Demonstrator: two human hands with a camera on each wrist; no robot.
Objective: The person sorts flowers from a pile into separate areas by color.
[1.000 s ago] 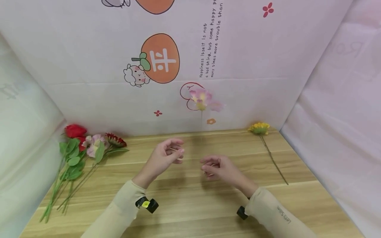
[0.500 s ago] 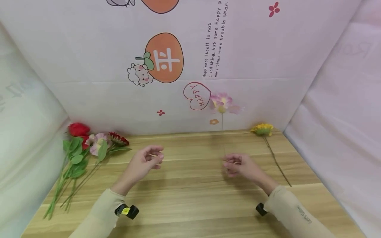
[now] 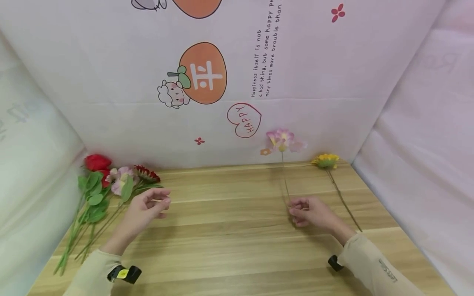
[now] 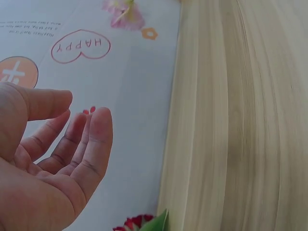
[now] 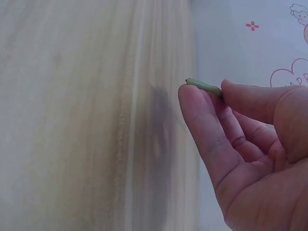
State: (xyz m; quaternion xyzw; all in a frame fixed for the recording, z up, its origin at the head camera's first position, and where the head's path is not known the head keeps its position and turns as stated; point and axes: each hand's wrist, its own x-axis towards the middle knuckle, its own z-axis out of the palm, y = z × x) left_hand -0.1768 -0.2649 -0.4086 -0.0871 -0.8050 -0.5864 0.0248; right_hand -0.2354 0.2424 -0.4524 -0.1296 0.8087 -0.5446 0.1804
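My right hand (image 3: 311,211) pinches the low end of the pink flower (image 3: 283,139), thumb and fingers (image 5: 202,120) curled on the green stem tip, which pokes out just past the thumb in the right wrist view. The stem stands nearly upright over the table (image 3: 237,246), bloom up against the backdrop just right of the HAPPY heart (image 3: 244,120). My left hand (image 3: 146,207) holds nothing, fingers loosely curled and relaxed, hovering just right of the flower bunch (image 3: 107,181) that lies at the table's left edge, well left of the heart. A yellow flower (image 3: 326,160) lies on the table right of the heart, stem running toward me, just beside my right hand. Judging by looks, the pink flower is artificial and v. light, w/ a thin wire-like stem that's stiff enough to stand but prob bends easily; petals soft, crushable. Best hold is on the stem, low or mid, not the bloom.
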